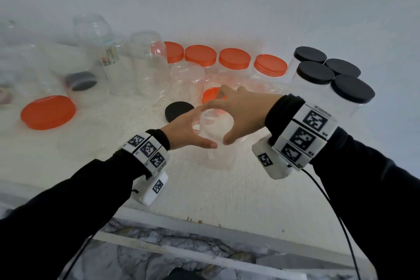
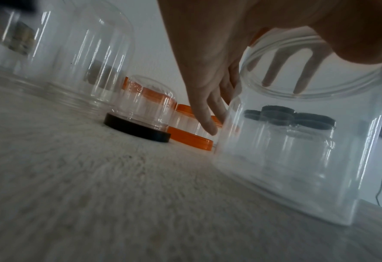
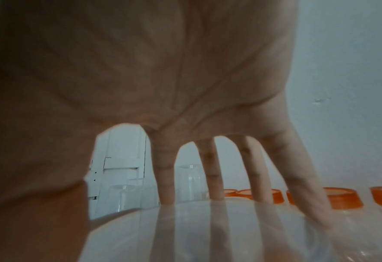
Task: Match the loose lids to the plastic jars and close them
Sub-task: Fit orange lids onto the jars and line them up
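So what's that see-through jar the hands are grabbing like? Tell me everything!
The jar is clear plastic, wide and round, with a ridged neck near its open mouth. It has no lid and looks empty. It stands upright on the white table, near the front. The left hand curls round its left side and the right hand reaches over the top, fingers down its far side. Black-lidded jars show through it.

jars [image 1: 217, 134] are see-through, lids are orange [image 1: 48, 111] or black [image 1: 178, 110], wrist bands [image 1: 304, 134] have black-and-white square patterns, sleeves [image 1: 56, 218] black.
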Available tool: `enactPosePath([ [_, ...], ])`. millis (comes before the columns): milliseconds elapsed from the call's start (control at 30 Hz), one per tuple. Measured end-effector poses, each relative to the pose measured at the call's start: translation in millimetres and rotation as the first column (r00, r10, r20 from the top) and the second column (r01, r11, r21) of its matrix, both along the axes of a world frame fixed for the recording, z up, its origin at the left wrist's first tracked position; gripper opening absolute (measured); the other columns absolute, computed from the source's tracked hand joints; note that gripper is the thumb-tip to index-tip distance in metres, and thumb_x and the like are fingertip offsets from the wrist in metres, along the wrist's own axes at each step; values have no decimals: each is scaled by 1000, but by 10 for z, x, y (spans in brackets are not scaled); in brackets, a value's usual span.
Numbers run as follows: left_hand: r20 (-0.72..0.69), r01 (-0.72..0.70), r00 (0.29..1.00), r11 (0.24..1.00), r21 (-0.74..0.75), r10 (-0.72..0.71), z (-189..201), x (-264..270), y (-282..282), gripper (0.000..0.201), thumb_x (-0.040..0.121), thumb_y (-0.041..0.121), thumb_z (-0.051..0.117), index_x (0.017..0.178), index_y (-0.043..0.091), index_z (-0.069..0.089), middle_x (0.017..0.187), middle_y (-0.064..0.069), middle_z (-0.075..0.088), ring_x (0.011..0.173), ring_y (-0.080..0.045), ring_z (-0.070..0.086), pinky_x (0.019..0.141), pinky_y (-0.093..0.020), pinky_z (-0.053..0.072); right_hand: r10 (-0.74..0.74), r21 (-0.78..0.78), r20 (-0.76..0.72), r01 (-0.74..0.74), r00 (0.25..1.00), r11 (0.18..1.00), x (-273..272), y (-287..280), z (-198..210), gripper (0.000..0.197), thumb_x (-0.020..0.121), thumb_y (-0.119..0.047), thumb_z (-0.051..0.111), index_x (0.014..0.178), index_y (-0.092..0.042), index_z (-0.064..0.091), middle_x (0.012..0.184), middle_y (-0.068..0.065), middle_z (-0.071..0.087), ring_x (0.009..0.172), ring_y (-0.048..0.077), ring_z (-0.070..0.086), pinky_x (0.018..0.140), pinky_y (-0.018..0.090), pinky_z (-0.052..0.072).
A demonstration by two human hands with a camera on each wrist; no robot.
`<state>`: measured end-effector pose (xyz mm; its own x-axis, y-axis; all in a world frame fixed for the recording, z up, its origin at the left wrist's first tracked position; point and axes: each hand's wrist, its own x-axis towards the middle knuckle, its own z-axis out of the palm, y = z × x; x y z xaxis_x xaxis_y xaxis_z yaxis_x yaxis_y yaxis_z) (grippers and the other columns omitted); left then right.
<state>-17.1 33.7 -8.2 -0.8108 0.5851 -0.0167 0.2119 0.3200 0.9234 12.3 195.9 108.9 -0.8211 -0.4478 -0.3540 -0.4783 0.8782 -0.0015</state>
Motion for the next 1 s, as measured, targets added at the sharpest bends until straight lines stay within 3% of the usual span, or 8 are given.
enactPosePath([
  [67,2,6,1000,1000,5,-6,14,1,-3,98,54,41,83,135,44,27,135,18,43,119,12,43,96,-23,39,13,9,4,-13,1000,1000,-3,3,11,83,72,-41,71,140,-43,23,132,-2,30,115,22,34,92,38,42],
  [267,-19,35,999,999,12,-34,4,-16,-16,102,55,43,83,141,39,27,138,11,44,128,-7,42,107,-44,36,60,-22,52,-59,997,998,-22,30,61,80,72,-32,73,137,-42,30,133,-6,30,113,20,33,95,38,40],
  [433,-21,38,999,999,3,-38,7,-13,-19,101,55,45,83,140,40,29,138,9,44,129,-9,42,106,-47,37,76,-68,107,-69,991,995,-49,54,77,80,69,-26,76,134,-43,34,133,-9,29,111,16,33,97,39,40],
  [700,-29,-17,999,1000,-20,17,-14,-16,1,108,49,49,84,141,26,32,133,8,50,125,-7,46,106,-43,38,54,-60,35,-52,998,997,-60,53,48,81,66,-41,77,135,-43,36,130,-7,35,114,17,41,96,34,40],
  [1000,-42,-22,999,1000,-17,21,-5,2,1,106,49,48,83,140,26,33,132,9,50,124,-5,45,105,-41,40,47,-69,-74,-52,996,996,-31,84,-30,77,66,-56,71,134,-45,36,125,-5,38,108,17,41,91,36,43],
])
